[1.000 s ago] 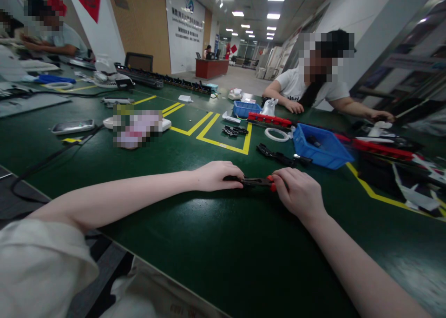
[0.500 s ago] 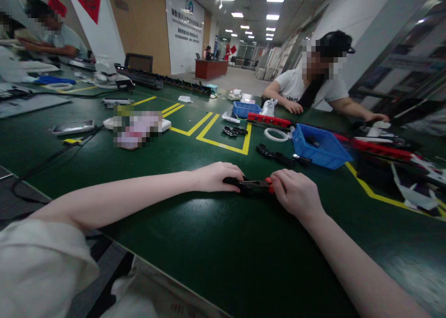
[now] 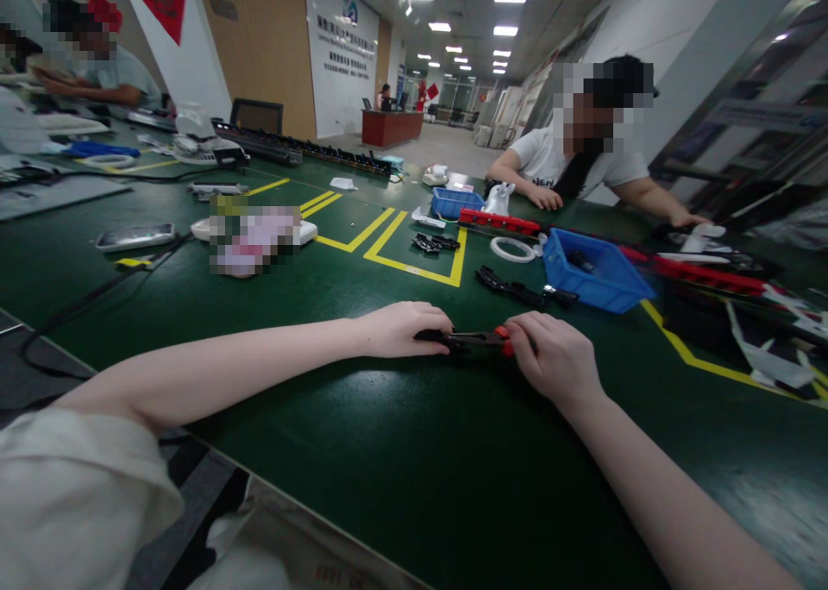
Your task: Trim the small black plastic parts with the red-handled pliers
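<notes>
My left hand (image 3: 406,329) is closed on a small black part (image 3: 429,336), gripped between the thumb and fingers. From the other side my right hand (image 3: 557,357) wraps round the red handles of a pair of pliers (image 3: 477,338). The metal jaws point left and reach the black part at my left fingertips; whether they bite on it is too small to tell. Both hands are low over the green table (image 3: 414,461), and most of the handles are hidden in my right palm.
Beyond my hands lie black linked parts (image 3: 517,288), a blue bin (image 3: 592,271), a white ring (image 3: 512,250) and a smaller blue bin (image 3: 456,202). A phone (image 3: 255,241) lies to the left. Across the table a person (image 3: 601,154) reaches over red strips (image 3: 708,277).
My right hand and the pliers have shifted very slightly, with a bit more of the jaws showing. My left hand stays nearly in place.
</notes>
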Tool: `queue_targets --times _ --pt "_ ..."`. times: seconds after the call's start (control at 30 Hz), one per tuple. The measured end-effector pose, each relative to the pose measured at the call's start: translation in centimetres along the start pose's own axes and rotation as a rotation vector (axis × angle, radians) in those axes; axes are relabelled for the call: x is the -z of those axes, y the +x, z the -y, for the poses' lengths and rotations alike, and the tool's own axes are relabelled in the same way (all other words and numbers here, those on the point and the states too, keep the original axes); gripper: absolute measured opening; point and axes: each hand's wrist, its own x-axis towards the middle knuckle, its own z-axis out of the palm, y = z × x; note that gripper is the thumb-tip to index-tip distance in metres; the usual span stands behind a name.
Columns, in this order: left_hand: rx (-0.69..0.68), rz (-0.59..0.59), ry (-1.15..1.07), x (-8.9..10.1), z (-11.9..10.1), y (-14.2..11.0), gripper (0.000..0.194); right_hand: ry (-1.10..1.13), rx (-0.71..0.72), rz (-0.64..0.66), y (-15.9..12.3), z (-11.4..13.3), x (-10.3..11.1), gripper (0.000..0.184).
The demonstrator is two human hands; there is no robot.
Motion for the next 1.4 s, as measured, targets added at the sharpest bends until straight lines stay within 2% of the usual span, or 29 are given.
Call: queue_targets --times 0.77,1.03,1.4 --pt "-0.04 -0.049 0.193 -0.13 -0.21 -0.14 0.022 0.008 -0.014 0.077 0.16 0.31 0.02 0.044" --pt "-0.049 -0.048 0.186 -0.25 -0.07 -0.07 0.02 -0.022 0.059 0.141 0.43 -0.21 0.03 0.047" --pt "0.007 0.011 0.161 0.0 -0.52 0.11 0.019 -0.062 0.068 0.172 0.51 -0.25 -0.21 0.014"
